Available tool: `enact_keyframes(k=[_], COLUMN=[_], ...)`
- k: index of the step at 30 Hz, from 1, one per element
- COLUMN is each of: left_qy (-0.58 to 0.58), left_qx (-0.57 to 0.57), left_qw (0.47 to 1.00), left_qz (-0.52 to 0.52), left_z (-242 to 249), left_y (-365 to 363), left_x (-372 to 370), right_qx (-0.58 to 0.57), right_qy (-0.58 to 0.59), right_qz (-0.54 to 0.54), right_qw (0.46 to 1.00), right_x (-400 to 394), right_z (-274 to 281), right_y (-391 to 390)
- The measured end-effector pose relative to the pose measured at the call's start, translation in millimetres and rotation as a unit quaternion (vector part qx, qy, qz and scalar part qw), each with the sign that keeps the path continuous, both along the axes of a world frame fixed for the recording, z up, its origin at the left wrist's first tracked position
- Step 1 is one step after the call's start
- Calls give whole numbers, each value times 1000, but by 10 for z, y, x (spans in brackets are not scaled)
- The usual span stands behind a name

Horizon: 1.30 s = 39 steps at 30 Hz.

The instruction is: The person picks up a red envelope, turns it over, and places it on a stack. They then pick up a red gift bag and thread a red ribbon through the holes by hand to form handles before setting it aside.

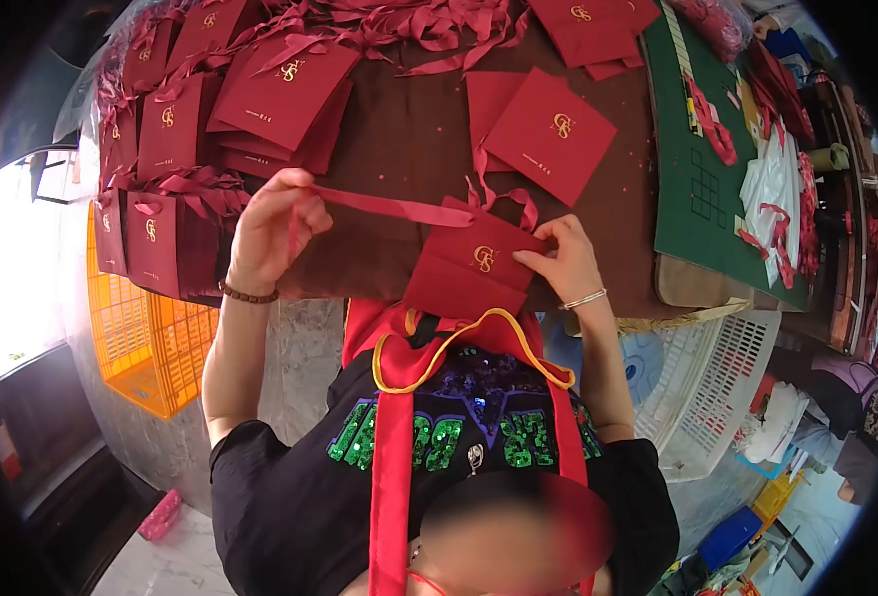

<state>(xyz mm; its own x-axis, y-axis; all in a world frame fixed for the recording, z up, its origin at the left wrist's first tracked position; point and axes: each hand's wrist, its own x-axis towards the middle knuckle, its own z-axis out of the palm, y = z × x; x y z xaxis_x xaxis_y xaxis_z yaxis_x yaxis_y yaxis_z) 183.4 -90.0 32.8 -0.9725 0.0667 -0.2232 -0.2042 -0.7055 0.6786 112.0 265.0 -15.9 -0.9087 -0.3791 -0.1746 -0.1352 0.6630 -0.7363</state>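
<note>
My left hand (278, 226), with a beaded bracelet on its wrist, is closed on a dark pink ribbon (389, 207). That ribbon runs taut to the top of a small red paper bag (474, 256) with gold lettering, at the table's near edge. My right hand (566, 260) pinches the right edge of this bag between thumb and fingers. A second ribbon end (526, 207) loops loosely above it. Just beyond lie more flat red bags (550, 137), one over another.
Red bags with ribbons (169, 127) stand and lie at the left of the brown-covered table (399, 124). Loose ribbons (439, 30) heap at the back. A green cutting mat (702, 189) is at right. Below are an orange crate (151, 343) and a white crate (702, 387).
</note>
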Motion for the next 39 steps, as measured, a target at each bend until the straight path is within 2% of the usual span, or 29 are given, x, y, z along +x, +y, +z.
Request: enact_keyframes(k=[1, 2, 3, 5, 6, 8, 10, 11, 13, 14, 17, 18, 19, 21, 22, 23, 27, 29, 32, 34, 39], left_qy=[34, 126, 126, 133, 171, 206, 248, 246, 243, 225, 153, 183, 180, 57, 52, -24, -91, -96, -63, -47, -15], left_qx=[123, 166, 166, 112, 126, 96, 76, 76, 8, -114, -124, -68, -66, -152, -89, -135, -79, -62, -278, -290, -360], left_qw=[991, 978, 978, 983, 977, 973, 966, 966, 966, 957, 968, 976, 977, 986, 990, 983, 968, 968, 922, 921, 904], left_qz=[26, -24, -24, 53, 21, 31, 23, 20, 84, 141, 157, 98, 92, -39, -93, -122, -220, -225, -260, -258, -232], left_z=[-30, -102, -72, 25, 31, 32, -17, -16, 40, 98, 335, 334, 343, 368, 294, 213, -137, -197, -157, -279, -329], left_y=[-14, -67, -40, 80, 112, 191, 172, 159, 165, 196, 460, 493, 551, 720, 834, 928, 1227, 1306, 1389, 1418, 1496], left_x=[12, -35, -31, -39, -61, -131, -220, -260, -335, -370, -410, -438, -445, -446, -464, -462, -394, -384, -374, -333, -297], right_qx=[-14, -13, -53, -93, -98, -104, -117, -118, -169, -170, -177, -159, -140, -177, -212, -213, -182, -166, -155, -184, -171], right_qy=[-20, -20, -17, -13, -17, -23, -97, -97, -248, -249, -299, -286, -274, -270, -264, -266, -228, -204, -202, -203, -191], right_qz=[1, 1, -8, -17, -9, -4, 8, 4, -25, -31, -64, -53, -41, -44, -40, -42, -21, -20, -20, -34, -36], right_qw=[1000, 1000, 998, 995, 995, 994, 988, 988, 954, 953, 936, 943, 951, 945, 940, 939, 956, 965, 967, 961, 966], right_x=[-14, -16, -17, -29, -33, -36, -49, -39, -9, 1, 34, 18, 9, 15, 18, 16, -5, -1, 3, 27, 56], right_z=[7, -11, -42, -52, -49, -62, -88, -87, -62, -50, -21, -7, -2, -15, -20, -18, -73, -84, -54, -69, -20], right_y=[27, 45, 61, 102, 123, 172, 221, 226, 228, 218, 159, 143, 124, 49, 18, -2, -31, -29, -41, -49, -52])
